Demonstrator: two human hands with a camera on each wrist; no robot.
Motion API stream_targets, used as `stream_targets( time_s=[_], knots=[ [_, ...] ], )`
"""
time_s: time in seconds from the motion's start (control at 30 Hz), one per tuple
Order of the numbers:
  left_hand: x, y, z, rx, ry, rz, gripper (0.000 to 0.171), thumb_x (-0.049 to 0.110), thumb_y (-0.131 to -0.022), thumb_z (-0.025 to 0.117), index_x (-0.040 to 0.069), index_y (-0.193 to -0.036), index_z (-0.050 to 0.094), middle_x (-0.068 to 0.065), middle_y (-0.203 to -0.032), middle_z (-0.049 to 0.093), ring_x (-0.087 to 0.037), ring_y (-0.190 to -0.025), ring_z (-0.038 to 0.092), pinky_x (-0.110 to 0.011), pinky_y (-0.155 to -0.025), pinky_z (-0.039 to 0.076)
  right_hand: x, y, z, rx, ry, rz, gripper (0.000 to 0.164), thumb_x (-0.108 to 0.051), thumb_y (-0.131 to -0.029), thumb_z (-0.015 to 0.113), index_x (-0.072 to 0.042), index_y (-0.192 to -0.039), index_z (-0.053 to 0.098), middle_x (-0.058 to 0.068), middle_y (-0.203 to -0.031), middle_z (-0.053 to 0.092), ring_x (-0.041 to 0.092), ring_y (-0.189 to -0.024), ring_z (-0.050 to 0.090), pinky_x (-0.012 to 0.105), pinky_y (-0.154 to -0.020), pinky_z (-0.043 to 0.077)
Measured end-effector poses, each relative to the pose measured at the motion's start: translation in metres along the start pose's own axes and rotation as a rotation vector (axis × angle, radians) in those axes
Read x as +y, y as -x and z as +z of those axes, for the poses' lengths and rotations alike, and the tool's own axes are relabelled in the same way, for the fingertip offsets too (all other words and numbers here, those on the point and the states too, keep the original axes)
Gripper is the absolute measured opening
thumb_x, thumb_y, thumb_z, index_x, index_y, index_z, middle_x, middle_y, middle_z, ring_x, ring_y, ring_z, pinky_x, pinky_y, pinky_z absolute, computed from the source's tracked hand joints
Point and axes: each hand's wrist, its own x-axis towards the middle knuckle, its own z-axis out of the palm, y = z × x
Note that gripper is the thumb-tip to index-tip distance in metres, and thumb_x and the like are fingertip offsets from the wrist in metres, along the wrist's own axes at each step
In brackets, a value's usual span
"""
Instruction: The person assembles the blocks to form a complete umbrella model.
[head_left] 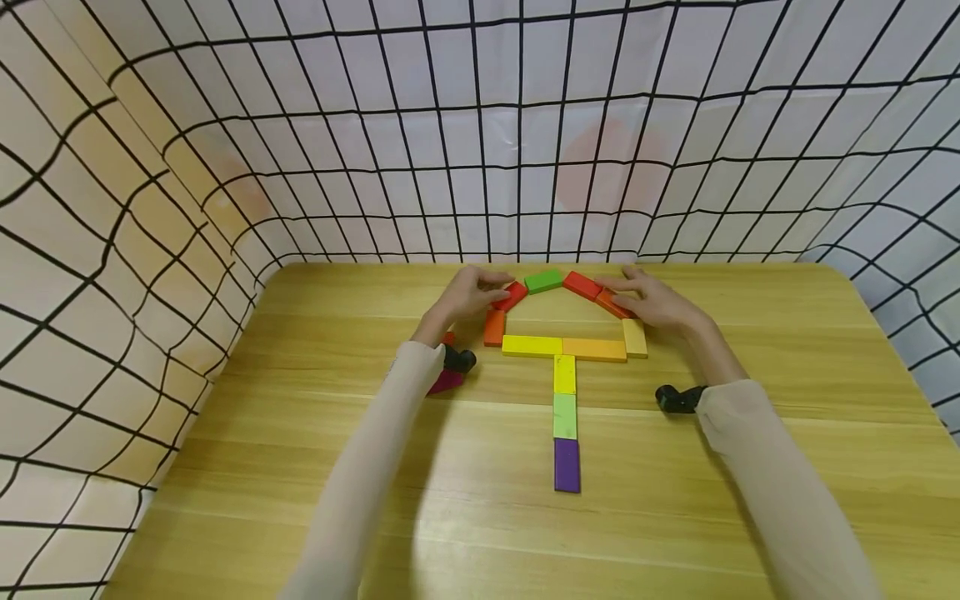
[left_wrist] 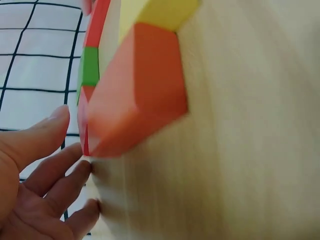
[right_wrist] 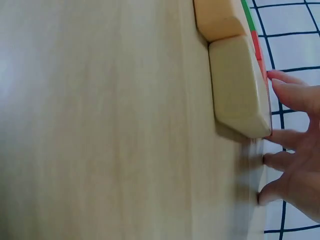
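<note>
Flat coloured blocks form an umbrella-like outline on the wooden table. In the head view, my left hand (head_left: 467, 293) is at the upper left of the arch, its fingertips at a red block (head_left: 513, 296). An orange block (head_left: 493, 328) stands just below it. Across the arch, my right hand (head_left: 654, 298) reaches over an orange block (head_left: 613, 303), fingertips at its edge and near another red block (head_left: 581, 285). A green block (head_left: 543, 282) tops the arch. In both wrist views the fingers of the left hand (left_wrist: 45, 180) and right hand (right_wrist: 300, 150) are spread.
A yellow block (head_left: 531, 346) and a light orange block (head_left: 594, 350) make the crossbar, ending by a cream block (head_left: 634, 338). Below runs a stem of yellow, light green (head_left: 565, 415) and purple (head_left: 567, 465) blocks. A dark pink block (head_left: 447, 382) lies partly behind the left sleeve.
</note>
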Motion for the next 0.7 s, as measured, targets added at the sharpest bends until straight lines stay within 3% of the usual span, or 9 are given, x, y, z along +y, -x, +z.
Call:
stream_targets(
  time_s=[0.13, 0.3, 0.53, 0.7],
  knots=[
    [-0.006, 0.008, -0.005, -0.016, 0.012, 0.003, 0.035, 0.015, -0.1, 0.069, 0.009, -0.134, 0.07, -0.011, -0.153, 0.057, -0.026, -0.146, 0.05, -0.038, -0.118, 0.045, 0.002, 0.001, 0.0, -0.021, -0.034, -0.04, 0.048, -0.017, -0.111, 0.047, -0.008, -0.158, 0.041, 0.028, -0.172, -0.005, 0.051, -0.157, -0.014, 0.076, -0.122, -0.002],
    [-0.007, 0.012, -0.003, -0.039, -0.013, -0.005, 0.035, 0.013, -0.098, 0.071, 0.009, -0.133, 0.071, -0.01, -0.157, 0.052, -0.023, -0.152, 0.043, -0.04, -0.124, 0.037, 0.002, 0.003, 0.001, -0.012, -0.039, -0.02, 0.048, -0.017, -0.111, 0.048, -0.009, -0.157, 0.042, 0.026, -0.172, -0.004, 0.049, -0.158, -0.014, 0.075, -0.122, -0.003],
    [-0.004, 0.013, -0.002, -0.064, -0.021, -0.008, 0.038, 0.017, -0.1, 0.069, 0.009, -0.137, 0.068, -0.01, -0.159, 0.05, -0.024, -0.153, 0.04, -0.04, -0.126, 0.034, 0.006, 0.005, 0.001, -0.005, -0.043, 0.017, 0.049, -0.024, -0.111, 0.048, -0.013, -0.159, 0.042, 0.022, -0.174, -0.004, 0.048, -0.158, -0.014, 0.077, -0.121, -0.003],
    [0.008, 0.025, -0.01, -0.095, 0.004, 0.009, 0.044, 0.023, -0.104, 0.065, 0.011, -0.145, 0.061, -0.01, -0.166, 0.04, -0.032, -0.157, 0.033, -0.046, -0.128, 0.031, 0.011, 0.012, -0.002, -0.001, -0.048, 0.021, 0.058, -0.035, -0.111, 0.046, -0.021, -0.165, 0.029, 0.019, -0.174, -0.005, 0.048, -0.159, -0.008, 0.077, -0.121, 0.001]
  ],
)
